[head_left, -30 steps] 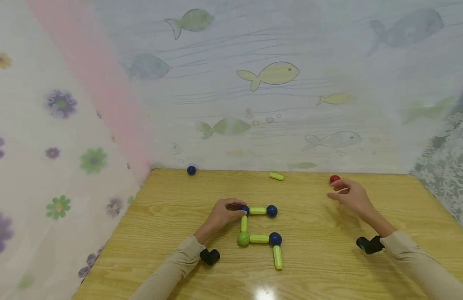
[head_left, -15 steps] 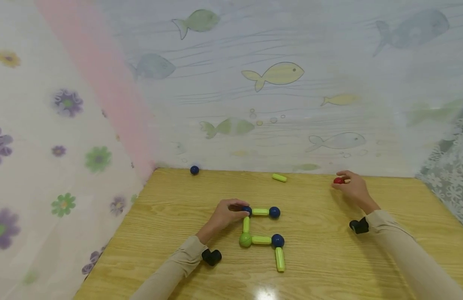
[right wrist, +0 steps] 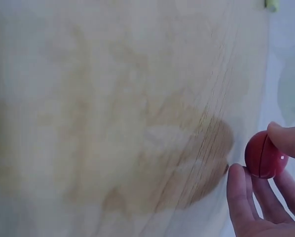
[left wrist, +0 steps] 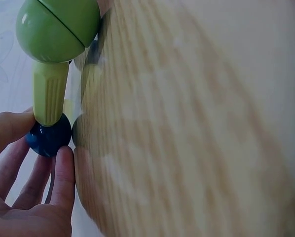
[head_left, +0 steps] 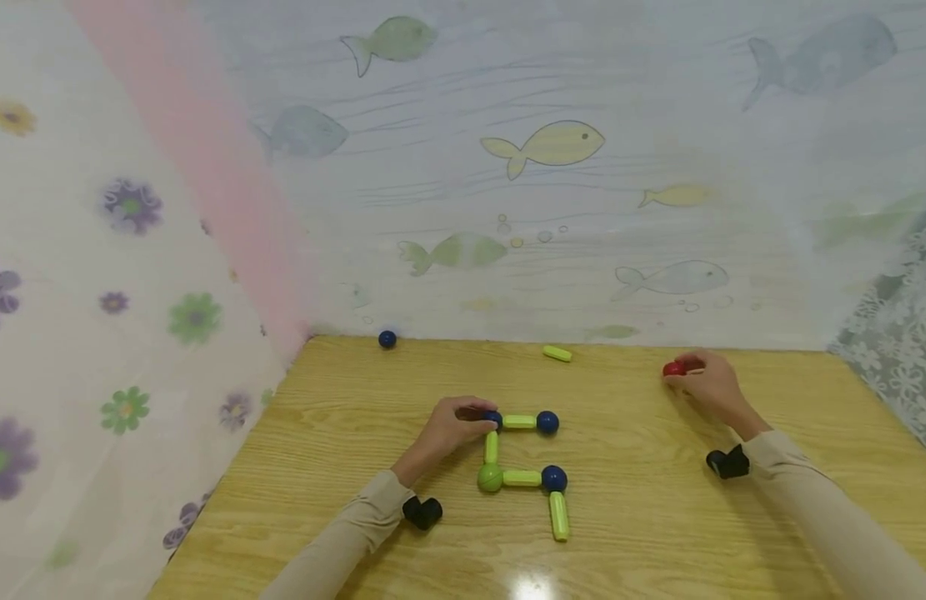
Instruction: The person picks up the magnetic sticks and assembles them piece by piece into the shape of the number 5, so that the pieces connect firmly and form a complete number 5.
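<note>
My left hand [head_left: 449, 432] pinches the blue ball [left wrist: 50, 138] at the upper left corner of a joined ball-and-stick shape lying on the table. From that ball one yellow-green stick [head_left: 519, 422] runs right to another blue ball [head_left: 548, 422]. A second stick [left wrist: 51, 91] leads toward me to a green ball [head_left: 490, 478]. Beyond it come a stick [head_left: 522, 478], a blue ball [head_left: 554, 478] and a last stick [head_left: 558, 516] pointing toward me. At the back right, my right hand [head_left: 713, 390] holds a red ball [right wrist: 264, 155] between thumb and fingers.
A loose blue ball [head_left: 387, 339] lies at the back left of the wooden table [head_left: 320, 467]. One loose yellow-green stick [head_left: 557, 354] is near the back edge. Behind rises a fish-patterned curtain [head_left: 432, 192]; a flowered one [head_left: 72, 358] hangs at the left.
My right hand has closed its fingers around the red ball and shifted it slightly toward me. The left hand keeps its grip on the blue ball.
</note>
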The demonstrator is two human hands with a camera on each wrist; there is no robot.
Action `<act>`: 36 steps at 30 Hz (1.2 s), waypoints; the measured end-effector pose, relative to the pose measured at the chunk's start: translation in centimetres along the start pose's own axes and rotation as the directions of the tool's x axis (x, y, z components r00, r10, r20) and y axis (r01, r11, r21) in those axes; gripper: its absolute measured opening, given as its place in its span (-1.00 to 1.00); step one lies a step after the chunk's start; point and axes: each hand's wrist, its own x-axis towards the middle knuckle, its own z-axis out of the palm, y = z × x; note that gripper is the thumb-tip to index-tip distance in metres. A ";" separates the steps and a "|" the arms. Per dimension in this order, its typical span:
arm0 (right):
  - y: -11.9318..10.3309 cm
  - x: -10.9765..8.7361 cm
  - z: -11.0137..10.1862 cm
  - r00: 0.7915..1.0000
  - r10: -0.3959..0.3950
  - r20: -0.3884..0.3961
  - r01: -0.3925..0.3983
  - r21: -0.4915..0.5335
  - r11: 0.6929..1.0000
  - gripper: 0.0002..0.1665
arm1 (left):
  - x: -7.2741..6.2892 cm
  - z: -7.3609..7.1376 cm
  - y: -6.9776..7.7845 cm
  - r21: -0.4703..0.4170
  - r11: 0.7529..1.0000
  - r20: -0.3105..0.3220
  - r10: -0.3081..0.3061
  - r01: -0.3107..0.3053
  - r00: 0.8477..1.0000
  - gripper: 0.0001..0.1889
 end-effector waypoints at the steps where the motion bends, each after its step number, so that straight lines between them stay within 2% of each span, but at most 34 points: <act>1: 0.0 -0.3 -0.1 1.000 0.005 0.013 -0.005 0.031 1.000 -0.42 | 0.0 0.0 0.0 0.002 1.000 0.001 0.000 0.000 1.000 -0.67; 4: -0.4 -1.3 -0.4 0.998 0.016 0.065 -0.025 0.135 0.990 -0.38 | 0.1 0.0 0.0 0.003 1.000 0.006 -0.003 0.003 1.000 -0.67; 9: -1.7 -3.2 -0.4 0.991 0.010 0.131 -0.040 0.235 0.971 -0.38 | 0.0 0.0 0.1 0.019 1.000 0.001 -0.003 0.003 1.000 -0.67; 15: -3.4 -5.6 0.4 0.981 -0.021 0.193 -0.029 0.253 0.967 -0.45 | -0.1 0.0 0.4 0.027 1.000 -0.002 0.010 -0.010 1.000 -0.66; 20: -4.5 -7.9 1.4 0.965 -0.055 0.255 -0.027 0.309 0.951 -0.51 | 0.0 0.0 0.3 0.022 1.000 0.003 0.006 -0.007 1.000 -0.66; 23: -5.1 -9.2 2.0 0.950 -0.081 0.301 -0.029 0.342 0.939 -0.52 | 0.2 0.0 0.2 0.021 1.000 -0.003 0.001 -0.001 1.000 -0.67; 30: -6.5 -11.7 3.6 0.900 -0.131 0.415 -0.061 0.419 0.906 -0.50 | 1.9 0.0 -2.9 0.019 1.000 -0.029 -0.007 0.008 1.000 -0.67; 33: -7.2 -12.7 4.6 0.872 -0.157 0.463 -0.078 0.449 0.890 -0.52 | 2.1 -0.1 -3.3 0.015 1.000 -0.035 -0.010 0.011 0.999 -0.67; 36: -7.7 -13.5 5.6 0.846 -0.205 0.492 -0.062 0.473 0.879 -0.53 | 2.2 -0.1 -3.2 0.014 1.000 -0.032 -0.010 0.011 0.999 -0.67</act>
